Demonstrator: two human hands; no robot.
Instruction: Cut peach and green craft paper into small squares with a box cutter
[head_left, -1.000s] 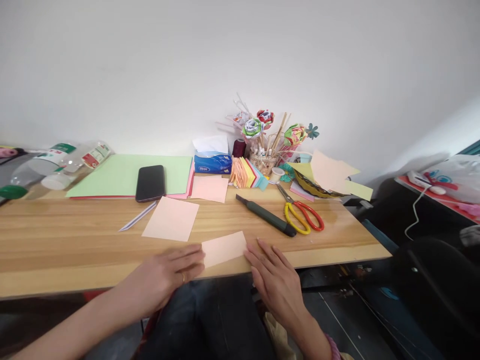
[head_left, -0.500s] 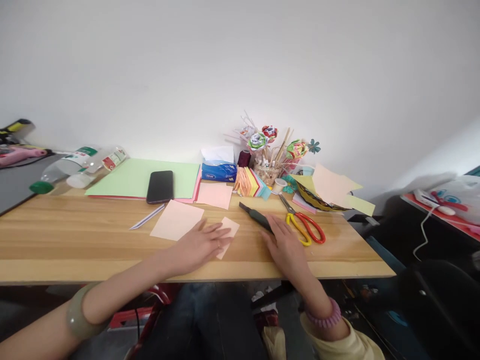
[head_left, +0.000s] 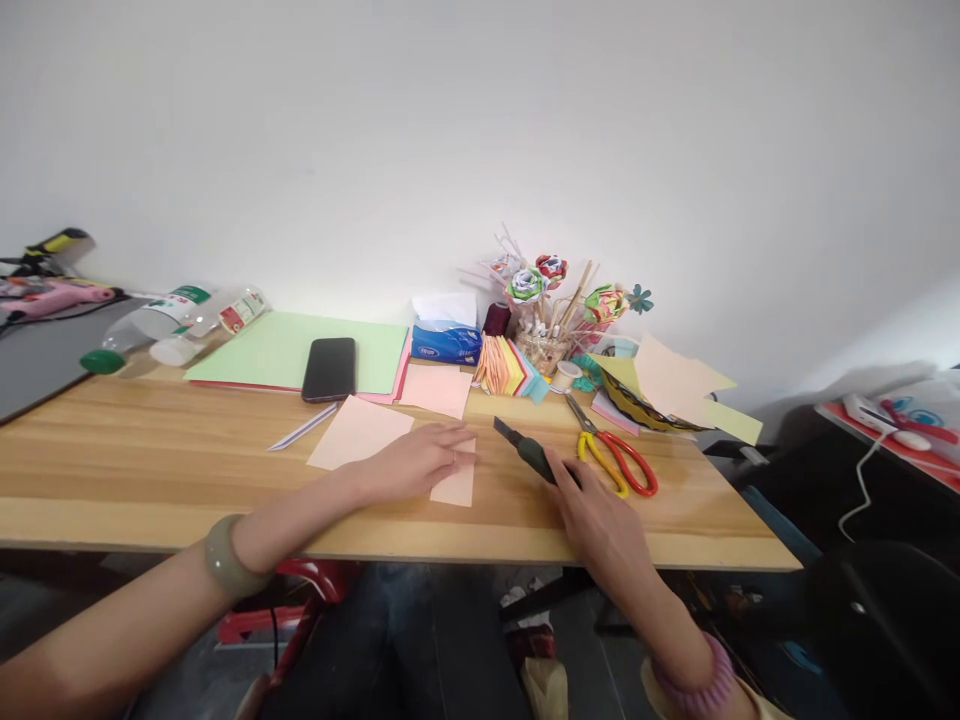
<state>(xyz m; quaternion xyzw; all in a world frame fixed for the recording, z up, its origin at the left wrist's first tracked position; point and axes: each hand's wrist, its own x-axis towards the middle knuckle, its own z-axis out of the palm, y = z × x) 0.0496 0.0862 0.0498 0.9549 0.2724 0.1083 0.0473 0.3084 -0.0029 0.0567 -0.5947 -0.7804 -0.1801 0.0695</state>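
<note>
The left grip (head_left: pixel 414 462) is lying flat and spread on a small pink paper (head_left: pixel 453 490). The right grip (head_left: pixel 600 510) is pinching a green cutter (head_left: pixel 534 457), with scissors (head_left: pixel 604 438) lying just beside it.

You wear a grey-green bangle (head_left: pixel 226 556) on your left arm (head_left: pixel 300 515), a purple band (head_left: pixel 715 681) and pale sleeve (head_left: pixel 660 697) on your right arm (head_left: pixel 671 620), and dark trousers (head_left: pixel 390 640).

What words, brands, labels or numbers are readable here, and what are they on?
None can be read for certain.
Blue tissue pack: white lettering, too small and blurred.
Green-capped bottle: green-and-white label, too blurred.
White-capped bottle: red-and-white label, also too blurred.
</note>
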